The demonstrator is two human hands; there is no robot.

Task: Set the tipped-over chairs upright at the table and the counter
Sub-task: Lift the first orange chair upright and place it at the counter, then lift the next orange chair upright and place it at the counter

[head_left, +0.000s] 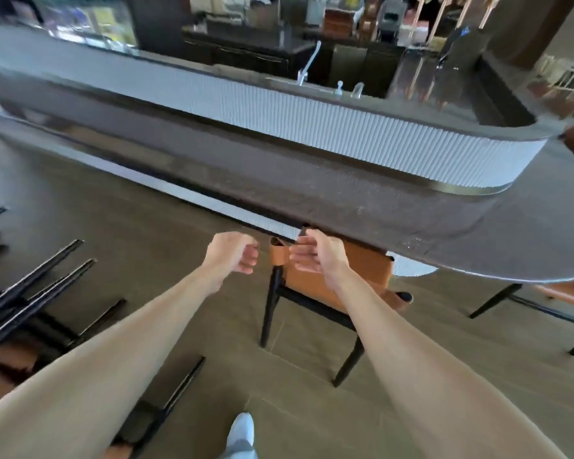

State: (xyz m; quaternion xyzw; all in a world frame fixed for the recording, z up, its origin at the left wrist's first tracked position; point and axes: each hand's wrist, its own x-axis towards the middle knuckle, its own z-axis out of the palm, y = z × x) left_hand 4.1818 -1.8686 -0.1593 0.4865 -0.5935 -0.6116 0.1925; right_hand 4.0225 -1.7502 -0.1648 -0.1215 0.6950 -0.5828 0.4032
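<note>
An upright chair (362, 270) with a tan leather backrest and black legs stands tucked under the dark counter (345, 197). My left hand (234, 251) hovers just left of the backrest's left post, fingers loosely curled and holding nothing. My right hand (315, 253) lies over the backrest's top edge with relaxed fingers pointing left. Whether it touches the leather is unclear. A tipped-over chair (30, 293) lies on the floor at the left with its black legs sticking out. Below my left forearm, more black legs of a tipped-over chair (176, 389) show.
The long counter curves round at the right, with a white ribbed front (312, 127) and a sink with a tap (307, 69) behind it. Another upright chair (557, 296) stands at the right. My shoe (242, 432) is on the tiled floor.
</note>
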